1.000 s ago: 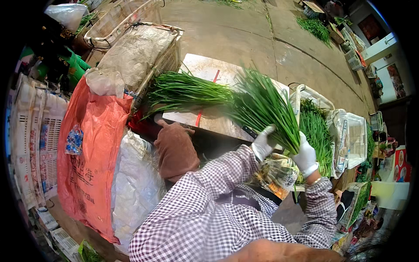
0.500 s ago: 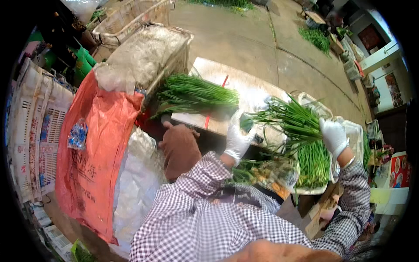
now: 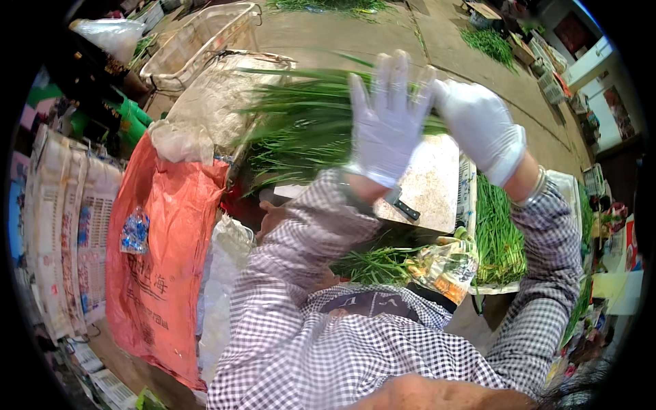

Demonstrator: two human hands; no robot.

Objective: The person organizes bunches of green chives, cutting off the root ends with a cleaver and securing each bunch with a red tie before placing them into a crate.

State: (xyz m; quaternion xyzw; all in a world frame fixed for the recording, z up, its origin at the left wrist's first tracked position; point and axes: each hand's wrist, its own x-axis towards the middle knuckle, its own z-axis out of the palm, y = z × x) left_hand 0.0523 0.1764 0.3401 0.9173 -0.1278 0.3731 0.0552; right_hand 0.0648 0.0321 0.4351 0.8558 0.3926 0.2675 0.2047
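Observation:
My right hand (image 3: pixel 478 130), in a white glove, is closed on the stem end of a bunch of garlic chives (image 3: pixel 301 102), raised above the white board (image 3: pixel 437 181). The long green leaves trail left and are blurred. My left hand (image 3: pixel 389 123), also gloved, has its fingers spread and pointing up in front of the bunch, hiding its middle; I cannot tell whether the palm touches it. A knife (image 3: pixel 408 210) with a black handle lies at the board's near edge, below my left wrist. Behind the held bunch, more chives (image 3: pixel 294 154) lie on the left.
A white basket of chives (image 3: pixel 499 239) stands on the right. Loose greens (image 3: pixel 376 265) and a crumpled printed bag (image 3: pixel 447 266) lie in front of me. On the left are an orange sack (image 3: pixel 178 273), a covered crate (image 3: pixel 219 89) and stacked white crates (image 3: pixel 61 232).
My right hand has moved left and up with the chives, whose leaves now point left across the board. My left hand has risen in front of them with fingers spread.

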